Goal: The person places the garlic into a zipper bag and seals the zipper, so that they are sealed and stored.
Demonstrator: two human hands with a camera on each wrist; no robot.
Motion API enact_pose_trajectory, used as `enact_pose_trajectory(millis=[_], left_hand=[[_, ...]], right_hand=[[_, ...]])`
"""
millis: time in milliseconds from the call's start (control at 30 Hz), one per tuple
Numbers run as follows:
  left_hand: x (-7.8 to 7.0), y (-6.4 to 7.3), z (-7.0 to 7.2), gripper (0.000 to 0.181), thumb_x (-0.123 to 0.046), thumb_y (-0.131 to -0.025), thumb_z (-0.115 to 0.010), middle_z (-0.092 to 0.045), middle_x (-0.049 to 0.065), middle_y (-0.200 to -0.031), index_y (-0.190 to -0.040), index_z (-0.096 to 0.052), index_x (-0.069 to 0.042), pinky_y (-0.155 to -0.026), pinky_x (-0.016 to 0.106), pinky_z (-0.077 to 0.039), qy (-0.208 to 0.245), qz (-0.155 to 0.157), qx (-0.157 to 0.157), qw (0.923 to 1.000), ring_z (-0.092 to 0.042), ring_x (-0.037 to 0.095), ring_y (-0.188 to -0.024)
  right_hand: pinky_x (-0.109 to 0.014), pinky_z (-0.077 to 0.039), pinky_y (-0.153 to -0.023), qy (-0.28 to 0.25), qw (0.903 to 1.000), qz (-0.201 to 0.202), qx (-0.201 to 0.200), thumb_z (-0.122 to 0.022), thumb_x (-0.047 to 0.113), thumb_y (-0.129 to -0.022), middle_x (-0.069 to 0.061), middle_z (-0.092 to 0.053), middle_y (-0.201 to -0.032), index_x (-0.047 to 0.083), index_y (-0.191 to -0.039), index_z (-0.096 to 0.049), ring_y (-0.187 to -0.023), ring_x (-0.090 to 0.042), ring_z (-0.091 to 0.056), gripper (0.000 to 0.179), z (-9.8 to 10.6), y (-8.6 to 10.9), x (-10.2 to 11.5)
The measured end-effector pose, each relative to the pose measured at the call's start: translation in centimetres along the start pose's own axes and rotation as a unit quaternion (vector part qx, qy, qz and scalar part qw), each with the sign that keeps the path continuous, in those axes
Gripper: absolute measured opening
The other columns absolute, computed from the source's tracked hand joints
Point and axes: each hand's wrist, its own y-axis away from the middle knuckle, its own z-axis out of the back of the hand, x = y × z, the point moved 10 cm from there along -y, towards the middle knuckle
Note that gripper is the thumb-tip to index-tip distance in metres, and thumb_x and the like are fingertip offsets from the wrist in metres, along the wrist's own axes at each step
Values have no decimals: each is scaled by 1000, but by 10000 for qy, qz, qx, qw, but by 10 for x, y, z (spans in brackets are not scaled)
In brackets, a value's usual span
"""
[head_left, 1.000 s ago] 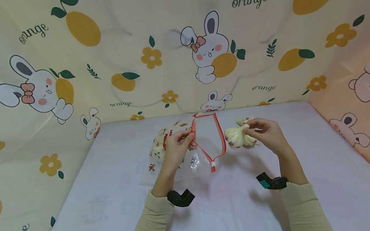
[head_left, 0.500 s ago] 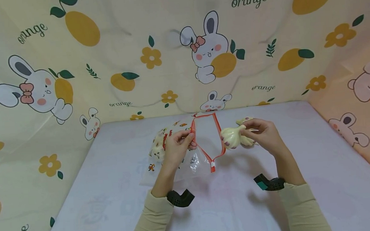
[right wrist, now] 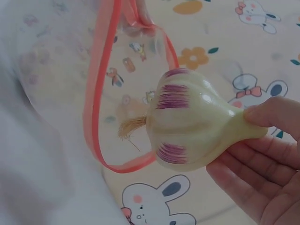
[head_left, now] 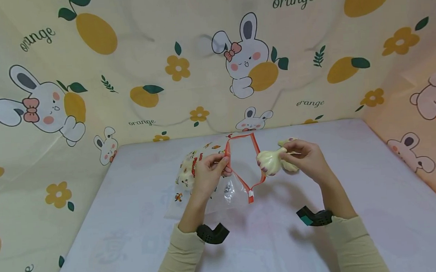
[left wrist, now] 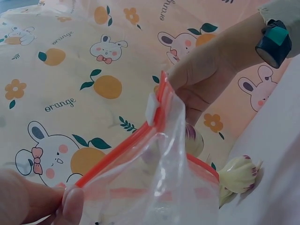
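Observation:
My left hand (head_left: 209, 171) pinches the orange-red rim of a clear zip bag (head_left: 226, 193), whose mouth gapes toward the right. Small colourful pictures are printed on the plastic, and pale bulky contents fill its far left part. By its neck, my right hand (head_left: 308, 158) holds a garlic bulb (head_left: 269, 163), cream with purple streaks. In the right wrist view the bulb's rooted end (right wrist: 132, 127) points into the mouth, framed by the orange-red rim (right wrist: 95, 93). The bag's white slider (left wrist: 151, 108) sits at one end of the zip.
More garlic (left wrist: 240, 173) lies on the table just behind the right hand, partly hidden by it in the head view. A white cloth covers the table (head_left: 135, 247). Behind it hangs a printed curtain (head_left: 198, 42) with rabbits and oranges.
My right hand has moved left with the garlic bulb, from beside the bag to overlapping the right edge of its mouth. The left hand and bag have stayed put.

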Motion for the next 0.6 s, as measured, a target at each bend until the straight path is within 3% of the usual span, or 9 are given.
enact_pose_trajectory(millis=[267,600], left_hand=[[-1,1,-1,21,-4,-94,-59,-65,0,-73,-109,-64,9,-61,16,-59,2,52,-2,10000,-62,1,-58],[0,0,-1,21,-4,-94,-60,-67,16,-79,-109,-65,9,-61,16,-59,-14,-13,-17,10000,-62,0,-58]], right_hand=[[-5,-55,-76,-49,9999,155,10,-67,-5,-85,26,-59,-95,-17,-99,-61,-85,11,-59,20,-6,0,2],[-7,-56,-75,-99,9998,165,33,-68,-5,-84,21,-59,-94,-15,-97,-62,-85,8,-60,18,-11,0,3]])
